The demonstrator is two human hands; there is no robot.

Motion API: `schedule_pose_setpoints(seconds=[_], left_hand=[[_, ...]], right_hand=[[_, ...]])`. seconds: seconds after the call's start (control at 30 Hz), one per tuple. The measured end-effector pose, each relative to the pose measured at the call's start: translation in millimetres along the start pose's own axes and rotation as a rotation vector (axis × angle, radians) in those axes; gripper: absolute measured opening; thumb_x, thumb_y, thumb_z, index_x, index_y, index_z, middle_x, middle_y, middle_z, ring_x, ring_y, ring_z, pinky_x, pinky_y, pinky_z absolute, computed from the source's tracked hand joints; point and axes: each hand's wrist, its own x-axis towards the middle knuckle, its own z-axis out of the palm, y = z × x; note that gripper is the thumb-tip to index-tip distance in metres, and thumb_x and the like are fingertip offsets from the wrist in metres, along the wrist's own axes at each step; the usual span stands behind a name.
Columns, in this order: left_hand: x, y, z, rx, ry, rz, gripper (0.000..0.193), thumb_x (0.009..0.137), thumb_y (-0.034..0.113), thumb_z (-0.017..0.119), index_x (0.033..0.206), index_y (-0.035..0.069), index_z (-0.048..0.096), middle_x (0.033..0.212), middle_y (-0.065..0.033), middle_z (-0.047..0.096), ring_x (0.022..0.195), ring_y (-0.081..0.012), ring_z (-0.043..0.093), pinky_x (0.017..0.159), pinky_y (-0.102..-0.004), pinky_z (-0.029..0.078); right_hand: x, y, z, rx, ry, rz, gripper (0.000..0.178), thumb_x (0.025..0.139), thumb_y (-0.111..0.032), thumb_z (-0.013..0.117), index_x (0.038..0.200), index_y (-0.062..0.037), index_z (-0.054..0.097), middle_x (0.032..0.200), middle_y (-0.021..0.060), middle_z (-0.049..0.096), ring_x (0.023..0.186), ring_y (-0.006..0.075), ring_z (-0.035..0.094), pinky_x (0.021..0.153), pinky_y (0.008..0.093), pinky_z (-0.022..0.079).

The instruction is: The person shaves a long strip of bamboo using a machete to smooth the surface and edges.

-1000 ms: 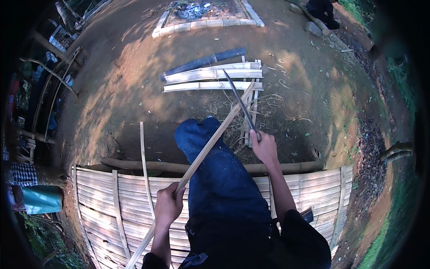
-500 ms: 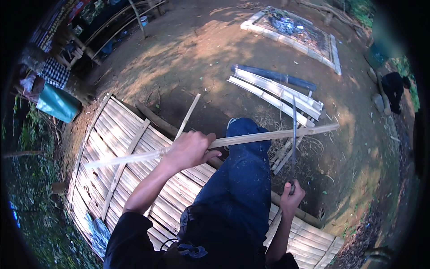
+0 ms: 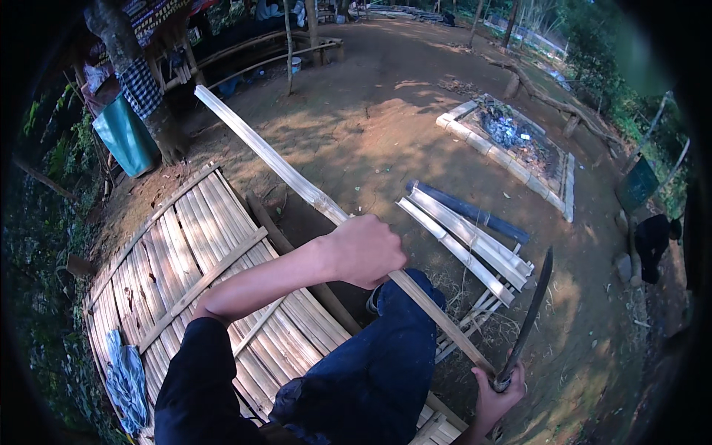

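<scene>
We grip a long pale split-bamboo slat [image 3: 311, 194] in our left hand [image 3: 363, 251], fingers wrapped tight around it about midway along its length. The slat runs diagonally from the upper left, above the far edge of the woven bamboo platform [image 3: 178, 245] we sit on, down across our blue-trousered knee [image 3: 393, 334] to the lower right. Its lower end meets our right hand [image 3: 495, 397], which is curled shut around the handle of a dark, slightly curved long-bladed knife [image 3: 528, 319]; the blade points up and away from us, free of the slat along most of its length.

The platform's near edge drops off beside our knee, and past it lies bare reddish earth [image 3: 356, 133] with wide open room toward the stone-bordered ash pit [image 3: 519, 141] at the upper right. A stack of cut bamboo slats with one dark blue strip [image 3: 467, 230] lies on the ground just beyond our knee, near the slat's lower half but apart from it. A teal cloth [image 3: 126, 137] hangs by a tree trunk past the platform's far left corner, and a blue rag [image 3: 126, 378] lies at its left edge.

Compared with half a second ago, the slat has swung from nearly level across our lap to a steep diagonal, its far end now reaching out over the ground, and the knife now stands clear of the slat's middle.
</scene>
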Motion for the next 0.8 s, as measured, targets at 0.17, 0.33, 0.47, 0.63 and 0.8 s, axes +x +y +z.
schedule_pose_setpoints(seconds=[0.17,0.33,0.47,0.63,0.8], left_hand=[[5,1,-24,0.079,0.051,0.098,0.019,0.065,0.025,0.069,0.073,0.009,0.065,0.061,-0.0089,0.062,0.067,-0.0287,0.066,0.06,-0.0406,0.053],[5,5,-29,0.129,0.421,0.133,0.028,0.063,0.022,0.073,0.087,0.01,0.062,0.085,-0.0091,0.059,0.095,-0.0243,0.058,0.082,-0.0413,0.047],[6,24,1,-0.11,1.162,-0.156,0.054,0.066,0.014,0.074,0.114,0.007,0.051,0.112,-0.0148,0.047,0.112,-0.0271,0.045,0.096,-0.0437,0.038],[29,84,63,-1.827,0.987,0.005,0.05,0.097,0.03,0.048,0.134,0.0,0.031,0.118,-0.0133,0.052,0.115,-0.0233,0.049,0.104,-0.0411,0.035],[49,116,35,-2.151,1.14,0.133,0.027,0.103,0.033,0.035,0.095,0.007,0.037,0.061,-0.0014,0.033,0.043,-0.0084,0.032,0.042,-0.0237,0.033]], right_hand=[[-20,6,-2,-0.057,-0.273,0.334,0.063,0.043,-0.036,0.094,0.079,-0.0001,0.056,0.062,0.0036,0.047,0.06,0.0221,0.042,0.06,0.0359,0.038],[-44,23,12,-0.044,-0.306,0.537,0.06,0.048,-0.033,0.094,0.083,0.0016,0.059,0.075,0.0101,0.058,0.083,0.0239,0.052,0.072,0.04,0.042],[-49,20,16,0.108,-0.14,0.495,0.055,0.052,-0.028,0.094,0.08,0.0014,0.057,0.069,0.0049,0.057,0.069,0.016,0.051,0.065,0.0344,0.044],[-28,-17,33,0.331,-0.127,0.411,0.047,0.055,-0.022,0.093,0.074,-0.0009,0.056,0.06,-0.0011,0.052,0.054,0.0076,0.045,0.053,0.0266,0.04],[-22,-44,42,0.395,-0.212,0.186,0.036,0.063,-0.015,0.087,0.079,0.001,0.059,0.072,0.0049,0.062,0.06,0.0096,0.05,0.06,0.0261,0.044]])
